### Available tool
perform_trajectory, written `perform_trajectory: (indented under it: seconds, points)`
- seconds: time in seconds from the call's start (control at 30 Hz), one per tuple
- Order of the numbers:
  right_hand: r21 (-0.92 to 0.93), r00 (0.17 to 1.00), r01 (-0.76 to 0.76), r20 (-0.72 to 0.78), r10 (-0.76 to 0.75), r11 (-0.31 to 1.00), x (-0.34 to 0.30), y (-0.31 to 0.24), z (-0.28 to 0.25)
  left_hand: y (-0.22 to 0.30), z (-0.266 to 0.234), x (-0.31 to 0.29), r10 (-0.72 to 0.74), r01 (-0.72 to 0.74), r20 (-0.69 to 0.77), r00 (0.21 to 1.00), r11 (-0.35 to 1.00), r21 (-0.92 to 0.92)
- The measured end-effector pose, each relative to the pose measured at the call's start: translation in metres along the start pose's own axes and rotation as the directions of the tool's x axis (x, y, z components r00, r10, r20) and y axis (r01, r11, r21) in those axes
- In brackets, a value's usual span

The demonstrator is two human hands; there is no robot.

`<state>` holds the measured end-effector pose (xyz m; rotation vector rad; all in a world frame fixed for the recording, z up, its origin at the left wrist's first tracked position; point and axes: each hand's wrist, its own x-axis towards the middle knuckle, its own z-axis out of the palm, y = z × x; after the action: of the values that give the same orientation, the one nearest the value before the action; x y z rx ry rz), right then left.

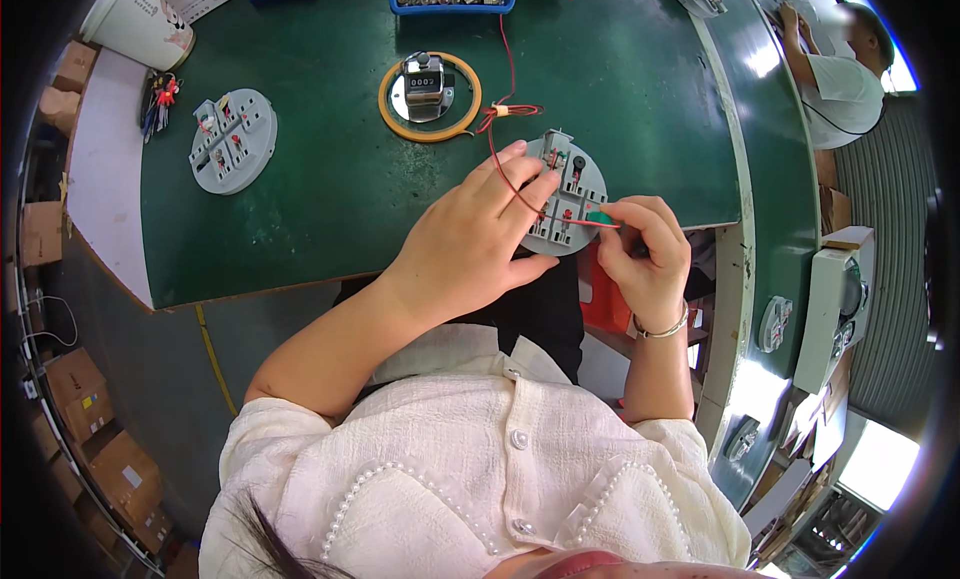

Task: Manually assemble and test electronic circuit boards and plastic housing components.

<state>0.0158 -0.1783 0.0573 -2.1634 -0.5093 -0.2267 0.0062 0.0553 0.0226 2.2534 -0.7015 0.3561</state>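
Observation:
A round grey plastic base (572,241) with raised slots and small metal and red parts lies at the table's near edge. Across its left side my left hand (470,219) holds it, index and middle fingers bent over the parts, thumb by the near rim. At the base's right side, my right hand (648,254) pinches a small green piece (600,218) between thumb and fingertips; its exact kind is hard to make out. A thin red wire (493,144) passes over my left fingers to this pinch. The wire's end is hidden by my right fingers.
A tally counter (424,82) sits inside an orange-yellow ring (385,116). Another grey base (262,144) lies to the left. Behind are a blue bin (450,9) of metal parts and a white bucket (135,24). A co-worker (845,84) sits at the far right.

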Motion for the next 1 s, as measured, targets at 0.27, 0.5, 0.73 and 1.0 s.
perform_trajectory:
  seconds: [0.27,0.5,0.73,1.0]
  points:
    - [0.0,0.995,0.016,0.095,-0.016,1.0,0.009,-0.029,0.012,0.007,-0.019,0.013,-0.046,0.026,-0.058,0.997,0.952,-0.303]
    - [-0.433,0.972,0.123,0.232,-0.022,0.893,-0.022,-0.018,0.002,-0.003,-0.033,-0.031,-0.583,0.315,0.025,0.812,0.401,-0.86]
    - [-0.329,0.933,0.06,-0.317,-0.17,0.942,-0.033,0.05,-0.036,0.012,-0.076,-0.045,-0.163,0.291,-0.403,0.901,0.915,0.279]
    - [-0.555,0.75,-0.386,-0.654,-0.099,0.737,0.021,0.16,-0.21,0.086,-0.148,-0.002,0.164,-0.339,-0.298,0.94,0.377,-0.862]
